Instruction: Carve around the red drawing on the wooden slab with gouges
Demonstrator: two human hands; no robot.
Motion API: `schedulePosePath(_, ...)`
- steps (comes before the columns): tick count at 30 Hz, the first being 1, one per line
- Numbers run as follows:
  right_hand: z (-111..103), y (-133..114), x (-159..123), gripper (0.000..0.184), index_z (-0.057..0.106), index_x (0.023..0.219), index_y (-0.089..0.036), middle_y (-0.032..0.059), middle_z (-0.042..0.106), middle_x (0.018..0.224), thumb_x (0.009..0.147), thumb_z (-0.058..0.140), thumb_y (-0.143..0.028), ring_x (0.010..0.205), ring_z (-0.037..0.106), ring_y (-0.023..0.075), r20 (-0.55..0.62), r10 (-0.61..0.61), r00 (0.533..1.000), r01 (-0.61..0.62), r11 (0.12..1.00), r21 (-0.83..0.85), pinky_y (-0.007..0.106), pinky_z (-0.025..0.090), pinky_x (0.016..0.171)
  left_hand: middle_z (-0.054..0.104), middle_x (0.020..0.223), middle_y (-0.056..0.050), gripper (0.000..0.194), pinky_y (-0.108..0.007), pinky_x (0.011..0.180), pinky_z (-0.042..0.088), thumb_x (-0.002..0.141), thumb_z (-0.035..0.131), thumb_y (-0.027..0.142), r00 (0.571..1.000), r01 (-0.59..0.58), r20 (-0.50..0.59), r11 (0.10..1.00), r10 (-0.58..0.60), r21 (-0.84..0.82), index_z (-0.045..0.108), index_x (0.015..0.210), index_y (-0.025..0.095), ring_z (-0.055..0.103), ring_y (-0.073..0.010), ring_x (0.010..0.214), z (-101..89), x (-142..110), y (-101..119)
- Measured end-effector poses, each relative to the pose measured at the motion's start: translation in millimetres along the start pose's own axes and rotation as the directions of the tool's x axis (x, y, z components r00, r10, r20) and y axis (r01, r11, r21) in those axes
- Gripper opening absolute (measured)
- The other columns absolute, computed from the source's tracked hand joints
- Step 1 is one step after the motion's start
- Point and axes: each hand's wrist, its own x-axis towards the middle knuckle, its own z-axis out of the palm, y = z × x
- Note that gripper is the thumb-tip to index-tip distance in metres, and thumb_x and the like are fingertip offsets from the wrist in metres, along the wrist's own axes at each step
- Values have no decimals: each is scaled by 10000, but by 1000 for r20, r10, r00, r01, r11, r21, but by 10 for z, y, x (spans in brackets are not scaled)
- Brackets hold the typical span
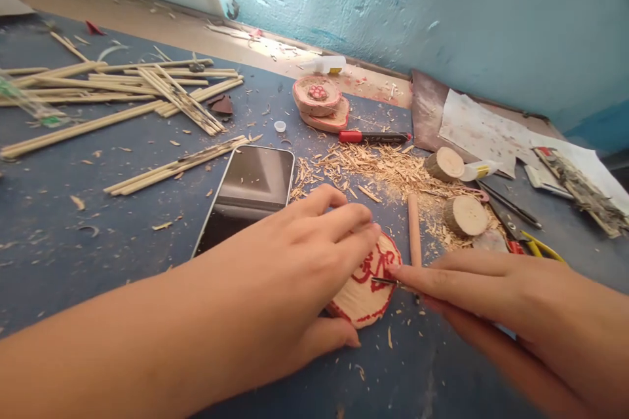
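While the left hand (314, 252) grasps a red-marked wood slice (362, 306), which lies face up on the desk (142, 242) between both hands, the right hand (511, 294) grips a metal-tipped carving tool (386, 281), its long axis running left-right, tip pointing left over the slice.

At the left of a dark blue table (49, 222), loose sticks (82, 128) lie crossed in a heap, with a smaller bunch nearer the middle. Next comes a phone (255, 170), screen up, a white cap (280, 126) behind it. Right of the phone rests a red-marked disc (367, 308), a dowel (414, 229) near its edge. Beyond are stacked slices (319, 101), a marker (376, 137) and scattered shavings (386, 173), with two log pieces (466, 216) among the shavings' right end
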Motion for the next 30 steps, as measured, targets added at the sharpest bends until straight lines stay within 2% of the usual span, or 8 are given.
schedulePosePath(4,85,1,-127,840,607,1927,-334,75,927,1647,1112,594,-128,1338,979,314,9,-13,1000,13,998,-63,411,817,1115,889,1182,-166,1051,-650,999,751,748,1210,852,993,43,-116,986,-25,158,926,1368,52,828,-449,1100,85,50,69)
schedulePosePath(6,170,-8,-248,939,540,1993,-341,114,865,1755,1080,693,-182,1423,953,378,-7,50,999,-51,995,-81,471,828,1121,877,1177,-174,1084,-648,971,747,771,1172,899,992,66,-122,980,-43,189,923,1380,38,815,-458,1098,105,23,95)
schedulePosePath(8,248,-25,-338,914,527,2007,-384,101,835,1801,1123,667,-201,1462,935,377,-9,90,996,-90,992,-84,462,832,1102,894,1340,-226,1149,-667,1083,743,848,1107,934,997,63,-58,978,-52,199,883,1518,27,817,-503,1271,80,-32,93)
schedulePosePath(11,293,-59,-342,820,570,1977,-449,39,892,1719,1213,508,-158,1445,942,325,-7,83,997,-83,993,-87,406,828,1081,875,1550,-291,1276,-684,1240,703,919,1070,908,1000,8,4,977,-9,215,752,1734,-21,784,-538,1470,0,-113,45)
schedulePosePath(13,276,-74,-281,817,541,1992,-486,11,935,1632,1248,473,-157,1391,964,299,-15,72,997,-73,996,-57,406,823,1104,887,1505,-290,1230,-658,1198,724,897,1126,808,1000,1,8,976,-3,219,767,1715,-38,816,-524,1416,-36,-142,2)
schedulePosePath(18,250,-14,-273,730,694,1903,-483,49,992,1275,1192,742,-326,1025,985,308,-86,118,989,-114,992,52,392,825,896,871,1429,-166,1003,-521,1095,749,898,1124,611,995,93,11,983,-96,157,806,1692,87,872,-395,1231,-40,-183,-87)
schedulePosePath(24,347,146,-459,670,829,1776,-461,76,951,1163,1107,830,-451,1016,940,339,-104,98,990,-94,995,45,413,793,862,837,1568,-117,800,-450,1039,747,900,1070,516,995,94,28,995,-96,42,822,1602,223,884,-343,1217,-41,-237,-213)
schedulePosePath(30,334,242,-354,692,822,1785,-459,88,918,1144,1093,825,-473,973,906,329,-81,56,995,-53,998,42,400,765,832,817,1607,-68,981,-392,1071,735,838,1217,521,972,172,160,985,-173,25,806,1687,248,885,-291,1175,-127,-180,-205)
